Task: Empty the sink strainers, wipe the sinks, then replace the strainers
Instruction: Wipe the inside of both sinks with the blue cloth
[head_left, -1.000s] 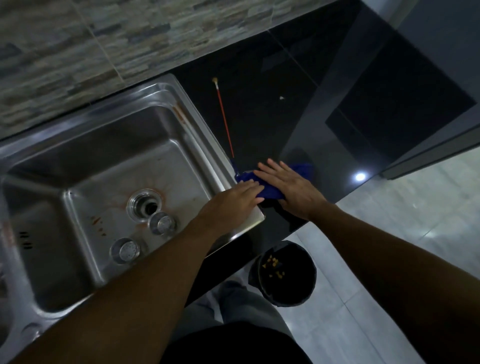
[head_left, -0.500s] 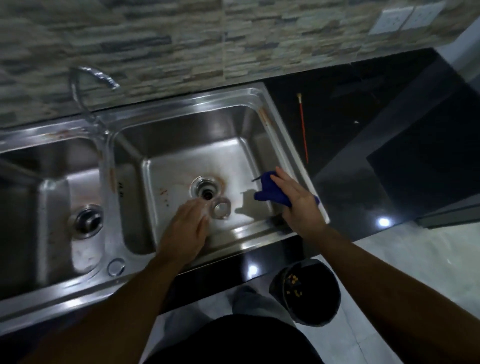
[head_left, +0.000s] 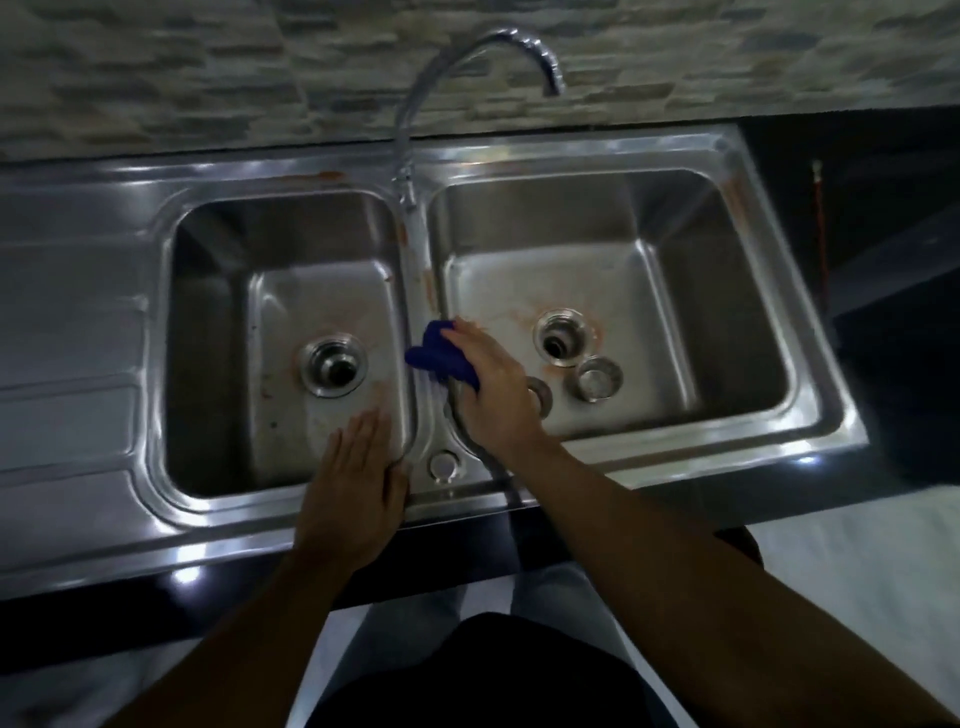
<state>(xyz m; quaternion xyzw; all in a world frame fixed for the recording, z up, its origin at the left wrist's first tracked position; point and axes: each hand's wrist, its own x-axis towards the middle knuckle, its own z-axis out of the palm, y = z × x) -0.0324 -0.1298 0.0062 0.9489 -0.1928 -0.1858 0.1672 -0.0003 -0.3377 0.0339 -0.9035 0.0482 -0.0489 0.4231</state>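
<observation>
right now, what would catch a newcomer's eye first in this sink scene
The right hand holds a bright blue cloth at the divider between the basins, the one strong colour here. In the right basin, a loose strainer sits beside the open drain, which has rusty stains around it. The left hand rests flat on the left basin at its front rim.

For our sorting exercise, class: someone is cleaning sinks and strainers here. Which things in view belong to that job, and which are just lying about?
Job: blue cloth held by the right hand; loose strainer and half-hidden strainer in the right basin; left basin.
Lying about: red stick on the black counter; tap, unused.
</observation>
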